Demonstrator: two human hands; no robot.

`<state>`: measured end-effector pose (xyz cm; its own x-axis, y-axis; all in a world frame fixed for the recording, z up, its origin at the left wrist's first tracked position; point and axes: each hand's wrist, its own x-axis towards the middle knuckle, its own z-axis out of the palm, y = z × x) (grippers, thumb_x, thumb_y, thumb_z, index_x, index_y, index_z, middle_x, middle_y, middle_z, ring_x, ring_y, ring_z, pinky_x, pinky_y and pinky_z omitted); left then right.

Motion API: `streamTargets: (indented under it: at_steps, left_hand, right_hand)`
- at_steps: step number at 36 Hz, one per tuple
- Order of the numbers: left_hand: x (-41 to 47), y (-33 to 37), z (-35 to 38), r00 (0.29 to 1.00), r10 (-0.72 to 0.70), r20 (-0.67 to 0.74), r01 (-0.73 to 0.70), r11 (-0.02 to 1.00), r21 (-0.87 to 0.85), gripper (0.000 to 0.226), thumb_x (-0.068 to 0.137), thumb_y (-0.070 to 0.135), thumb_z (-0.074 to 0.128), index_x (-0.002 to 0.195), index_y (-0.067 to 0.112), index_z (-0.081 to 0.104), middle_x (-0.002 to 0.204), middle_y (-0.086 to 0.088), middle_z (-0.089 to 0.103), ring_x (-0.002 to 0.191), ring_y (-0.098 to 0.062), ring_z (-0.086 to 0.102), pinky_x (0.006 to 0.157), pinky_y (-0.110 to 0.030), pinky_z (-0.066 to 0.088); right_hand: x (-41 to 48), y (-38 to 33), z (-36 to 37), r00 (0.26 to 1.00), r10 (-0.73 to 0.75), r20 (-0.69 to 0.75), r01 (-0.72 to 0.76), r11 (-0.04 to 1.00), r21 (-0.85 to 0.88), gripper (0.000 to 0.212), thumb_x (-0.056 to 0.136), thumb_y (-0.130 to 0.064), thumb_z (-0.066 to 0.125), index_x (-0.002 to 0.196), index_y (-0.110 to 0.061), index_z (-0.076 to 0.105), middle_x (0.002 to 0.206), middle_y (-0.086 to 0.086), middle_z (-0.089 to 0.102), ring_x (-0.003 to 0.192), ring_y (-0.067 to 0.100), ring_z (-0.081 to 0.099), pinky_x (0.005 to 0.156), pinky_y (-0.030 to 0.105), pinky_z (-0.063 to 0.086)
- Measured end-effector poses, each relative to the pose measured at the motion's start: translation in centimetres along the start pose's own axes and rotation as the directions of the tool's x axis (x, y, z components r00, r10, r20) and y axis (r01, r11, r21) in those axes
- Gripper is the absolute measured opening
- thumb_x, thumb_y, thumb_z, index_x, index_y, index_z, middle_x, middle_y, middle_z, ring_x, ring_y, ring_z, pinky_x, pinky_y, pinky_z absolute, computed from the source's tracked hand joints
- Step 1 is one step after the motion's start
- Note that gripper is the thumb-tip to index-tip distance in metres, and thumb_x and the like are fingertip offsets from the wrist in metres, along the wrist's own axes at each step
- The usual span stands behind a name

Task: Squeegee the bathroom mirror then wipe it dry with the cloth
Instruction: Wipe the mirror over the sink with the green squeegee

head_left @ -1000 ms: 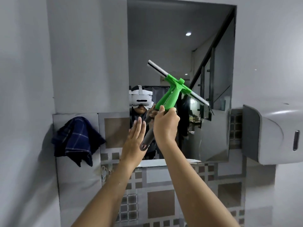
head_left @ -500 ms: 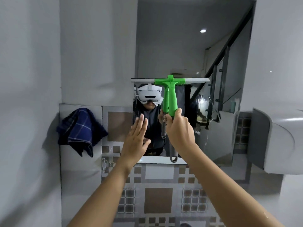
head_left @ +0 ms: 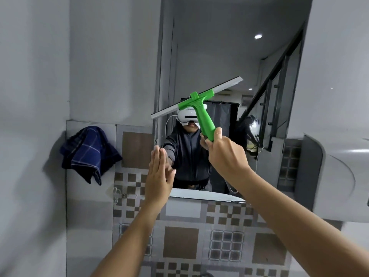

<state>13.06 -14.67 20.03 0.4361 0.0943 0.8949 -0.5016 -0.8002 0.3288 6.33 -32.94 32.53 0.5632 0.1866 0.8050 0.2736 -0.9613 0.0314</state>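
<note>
Green plastic squeegee (head_left: 201, 108), glossy mirror (head_left: 219, 62)

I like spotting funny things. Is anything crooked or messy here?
Only small things: the squeegee blade sits slanted across the mirror, and the blue cloth hangs bunched on the wall.
</note>
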Motion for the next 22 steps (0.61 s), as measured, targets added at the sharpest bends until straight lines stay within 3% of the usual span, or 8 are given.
streamTargets:
  at_steps: [5, 11, 18, 22]
  left_hand:
    - [-0.4, 0.2, 0.7, 0.997, -0.052, -0.057, 0.052, 0.999, 0.004, 0.073, 0.088, 0.030, 0.050, 0.146, 0.011, 0.010, 0.155, -0.004, 0.002, 0.143, -0.013, -0.001, 0.102, -0.047, 0.042]
    - [-0.7, 1.2, 1.2, 0.987, -0.125, -0.098, 0.126, 0.992, 0.006, 0.075, 0.090, 0.019, 0.056, 0.145, 0.010, 0.007, 0.153, -0.002, -0.001, 0.142, -0.017, 0.002, 0.113, -0.027, 0.013]
    - [-1.1, 1.6, 2.1, 0.963, -0.232, -0.138, 0.233, 0.972, -0.008, 0.073, 0.090, 0.024, 0.054, 0.146, 0.014, 0.008, 0.154, 0.000, -0.001, 0.143, -0.017, 0.004, 0.111, -0.044, 0.031]
    - [-0.9, 1.7, 2.1, 0.963, -0.231, -0.140, 0.236, 0.972, 0.018, 0.073, 0.089, 0.022, 0.055, 0.145, 0.010, 0.010, 0.154, -0.002, 0.001, 0.143, -0.022, 0.007, 0.115, -0.041, 0.022]
  right_hand:
    - [0.5, 1.1, 0.0, 0.999, -0.042, 0.010, 0.042, 0.999, -0.017, 0.055, 0.100, -0.032, 0.031, 0.139, 0.005, 0.022, 0.113, 0.022, 0.061, 0.085, 0.033, 0.064, 0.052, 0.034, 0.048]
    - [0.5, 2.1, -0.8, 0.992, -0.124, 0.018, 0.125, 0.992, -0.022, 0.054, 0.100, -0.030, 0.031, 0.140, 0.005, 0.020, 0.119, 0.020, 0.057, 0.101, 0.033, 0.059, 0.059, 0.030, 0.032]
    - [0.9, 4.4, -0.7, 0.983, -0.182, -0.008, 0.181, 0.983, -0.040, 0.051, 0.098, -0.029, 0.036, 0.139, 0.001, 0.025, 0.112, 0.018, 0.060, 0.095, 0.034, 0.060, 0.058, 0.032, 0.034]
    - [1.1, 6.2, -1.3, 0.970, -0.242, -0.033, 0.238, 0.967, -0.091, 0.050, 0.099, -0.028, 0.036, 0.139, -0.001, 0.026, 0.107, 0.015, 0.063, 0.087, 0.034, 0.062, 0.055, 0.032, 0.033]
